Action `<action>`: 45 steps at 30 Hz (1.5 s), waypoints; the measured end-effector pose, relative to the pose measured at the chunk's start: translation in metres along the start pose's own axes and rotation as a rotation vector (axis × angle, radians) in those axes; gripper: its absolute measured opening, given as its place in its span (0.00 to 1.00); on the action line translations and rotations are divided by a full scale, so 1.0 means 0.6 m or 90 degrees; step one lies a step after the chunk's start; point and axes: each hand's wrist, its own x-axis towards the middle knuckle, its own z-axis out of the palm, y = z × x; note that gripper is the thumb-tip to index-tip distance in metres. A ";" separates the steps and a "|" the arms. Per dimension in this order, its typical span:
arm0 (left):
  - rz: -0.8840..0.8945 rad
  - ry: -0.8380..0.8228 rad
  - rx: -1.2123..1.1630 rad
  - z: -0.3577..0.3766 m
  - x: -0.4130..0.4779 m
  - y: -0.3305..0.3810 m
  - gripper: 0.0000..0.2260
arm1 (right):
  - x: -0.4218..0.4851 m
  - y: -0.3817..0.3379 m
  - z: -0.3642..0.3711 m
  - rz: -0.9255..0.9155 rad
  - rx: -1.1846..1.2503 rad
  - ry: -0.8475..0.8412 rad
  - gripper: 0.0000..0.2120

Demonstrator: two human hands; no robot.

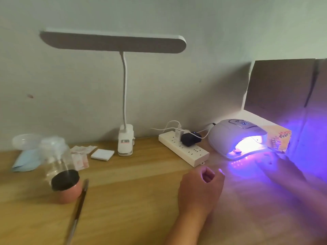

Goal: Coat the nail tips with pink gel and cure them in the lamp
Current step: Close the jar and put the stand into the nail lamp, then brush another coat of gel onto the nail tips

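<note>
Curing looks to be the step in hand. Nearest, a brush [77, 209] lies just beside the open pink gel pot [67, 190], whose inside looks dark. The left hand [200, 188] rests in a loose fist, holding nothing I can see. The blurred right hand [265, 165] is at the lit lamp [235, 133], its fingers unreadable. What seems a pinkish nail tip [237, 151] sits inside. Next, I judge, wait out the timer, then lift it out without smudging.

Power strip [191, 152] between desk lamp [125, 89] and curing lamp [230, 137].
</note>
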 end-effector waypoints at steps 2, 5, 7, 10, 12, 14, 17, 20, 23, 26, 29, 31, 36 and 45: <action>-0.001 0.037 -0.077 -0.018 -0.011 0.005 0.15 | -0.049 -0.035 0.003 -0.095 0.097 -0.030 0.17; 0.058 0.111 -0.089 -0.069 -0.036 0.015 0.14 | -0.142 -0.102 0.021 -0.251 0.168 -0.048 0.11; 0.129 0.157 -0.035 -0.137 -0.054 0.016 0.13 | -0.217 -0.160 0.030 -0.326 0.222 -0.091 0.12; 0.225 0.314 0.038 -0.297 -0.085 -0.001 0.13 | -0.322 -0.251 0.045 -0.440 0.237 -0.126 0.13; 0.192 0.483 0.090 -0.427 -0.107 -0.031 0.14 | -0.373 -0.310 0.052 -0.497 0.225 -0.161 0.12; 0.086 0.620 0.171 -0.560 -0.130 -0.076 0.14 | -0.407 -0.366 0.049 -0.503 0.215 -0.239 0.16; -0.152 0.675 0.346 -0.759 -0.182 -0.167 0.13 | -0.429 -0.442 0.065 -0.525 0.240 -0.251 0.19; -0.346 0.650 0.460 -0.904 -0.229 -0.247 0.24 | -0.433 -0.485 0.091 -0.524 0.292 -0.267 0.14; -0.402 0.640 0.487 -0.983 -0.234 -0.287 0.20 | -0.430 -0.495 0.133 -0.524 0.210 -0.265 0.06; -0.394 0.602 0.444 -1.030 -0.203 -0.311 0.16 | -0.419 -0.492 0.194 -0.534 0.217 -0.173 0.16; -0.375 0.549 0.398 -1.061 -0.174 -0.335 0.19 | -0.417 -0.499 0.214 -0.541 0.259 -0.125 0.06; -0.362 0.530 0.389 -1.069 -0.167 -0.341 0.13 | -0.414 -0.505 0.196 -0.475 0.228 -0.159 0.07; -0.309 0.493 0.326 -1.052 -0.205 -0.319 0.10 | -0.420 -0.539 0.131 -0.349 0.136 -0.267 0.17; -0.167 0.078 0.290 -0.877 -0.308 -0.199 0.15 | -0.427 -0.522 0.085 -0.389 0.192 -0.195 0.07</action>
